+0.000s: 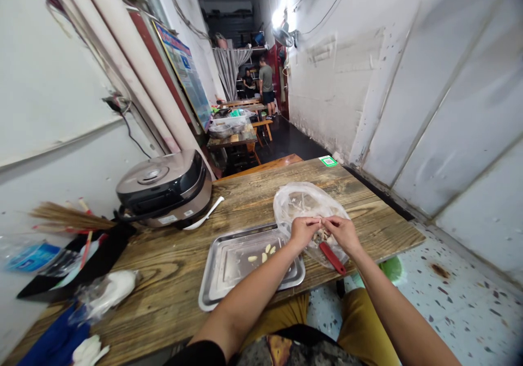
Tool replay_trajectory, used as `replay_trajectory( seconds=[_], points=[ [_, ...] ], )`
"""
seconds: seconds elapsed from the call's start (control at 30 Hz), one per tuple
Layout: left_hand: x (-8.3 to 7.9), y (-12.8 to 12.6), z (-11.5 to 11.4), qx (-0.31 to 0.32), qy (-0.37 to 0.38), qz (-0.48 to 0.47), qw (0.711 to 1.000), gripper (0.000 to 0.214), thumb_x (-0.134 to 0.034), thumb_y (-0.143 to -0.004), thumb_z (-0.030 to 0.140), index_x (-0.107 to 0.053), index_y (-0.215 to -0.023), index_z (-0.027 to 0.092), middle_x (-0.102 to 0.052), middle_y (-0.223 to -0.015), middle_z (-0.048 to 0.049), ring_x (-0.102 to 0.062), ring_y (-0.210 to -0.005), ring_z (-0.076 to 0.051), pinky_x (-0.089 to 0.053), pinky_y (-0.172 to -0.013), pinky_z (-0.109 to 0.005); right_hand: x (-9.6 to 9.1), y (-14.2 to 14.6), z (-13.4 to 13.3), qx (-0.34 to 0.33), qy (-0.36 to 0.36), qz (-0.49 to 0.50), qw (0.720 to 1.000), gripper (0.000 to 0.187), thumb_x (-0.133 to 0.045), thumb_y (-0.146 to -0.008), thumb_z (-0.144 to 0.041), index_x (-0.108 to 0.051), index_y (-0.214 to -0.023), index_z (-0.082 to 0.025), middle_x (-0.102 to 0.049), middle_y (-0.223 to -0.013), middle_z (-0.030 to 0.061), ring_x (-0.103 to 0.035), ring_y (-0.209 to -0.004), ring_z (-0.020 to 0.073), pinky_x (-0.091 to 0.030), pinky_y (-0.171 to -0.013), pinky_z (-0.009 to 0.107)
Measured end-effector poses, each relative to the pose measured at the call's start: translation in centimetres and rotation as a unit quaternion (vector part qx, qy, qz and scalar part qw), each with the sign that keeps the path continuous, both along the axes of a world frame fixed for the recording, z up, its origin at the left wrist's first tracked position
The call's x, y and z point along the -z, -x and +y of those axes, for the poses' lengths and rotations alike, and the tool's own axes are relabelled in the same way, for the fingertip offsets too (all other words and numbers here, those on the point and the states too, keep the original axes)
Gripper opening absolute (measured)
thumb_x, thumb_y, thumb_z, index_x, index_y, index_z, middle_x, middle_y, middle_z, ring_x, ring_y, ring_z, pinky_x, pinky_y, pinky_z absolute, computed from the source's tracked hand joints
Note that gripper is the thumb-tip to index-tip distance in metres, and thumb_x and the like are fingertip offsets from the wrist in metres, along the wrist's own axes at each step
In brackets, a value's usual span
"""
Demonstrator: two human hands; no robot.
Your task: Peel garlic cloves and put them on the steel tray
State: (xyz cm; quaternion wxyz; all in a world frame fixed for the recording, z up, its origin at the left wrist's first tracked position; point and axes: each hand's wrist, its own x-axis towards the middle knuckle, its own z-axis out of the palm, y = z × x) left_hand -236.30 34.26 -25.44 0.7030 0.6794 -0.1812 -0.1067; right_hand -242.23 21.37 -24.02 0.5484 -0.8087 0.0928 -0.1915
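My left hand and my right hand meet over a clear plastic bag on the wooden table. Both hands are closed in a pinch around a small pale garlic piece between them. A red-handled knife sticks out below my right hand, which seems to grip it. Left of the hands lies a steel tray with several peeled garlic cloves in it.
A grey rice cooker with a white spoon stands at the table's back left. A broom, bags and cloths crowd the left end. A green sticker marks the far corner. Two people stand by tables down the corridor.
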Motion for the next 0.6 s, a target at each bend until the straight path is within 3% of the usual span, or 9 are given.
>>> replay_trajectory(
  seconds=[0.37,0.6],
  points=[
    [-0.23,-0.05,0.13,0.001,-0.022,-0.022,1.000,0.018,-0.071,-0.063,0.026,-0.074,-0.078,0.017,-0.072,-0.080,-0.0068,-0.066,-0.074,-0.020,-0.050,-0.071,-0.030,-0.15,0.02,0.12,-0.008,-0.049,0.013,0.999,0.035,-0.061,-0.068,-0.048,-0.069,-0.073,-0.014,-0.060,-0.054,0.0010,-0.050,-0.048,0.0132,-0.040,-0.048,0.024],
    [0.25,-0.06,0.08,-0.003,-0.031,-0.034,0.999,0.015,-0.071,-0.062,0.024,-0.074,-0.075,0.017,-0.072,-0.079,-0.0059,-0.065,-0.071,-0.019,-0.050,-0.069,-0.029,-0.17,0.15,0.06,0.006,-0.031,0.018,0.999,0.030,-0.059,-0.069,-0.042,-0.069,-0.068,-0.014,-0.058,-0.050,0.0001,-0.050,-0.047,0.0125,-0.038,-0.048,0.023]
  ],
)
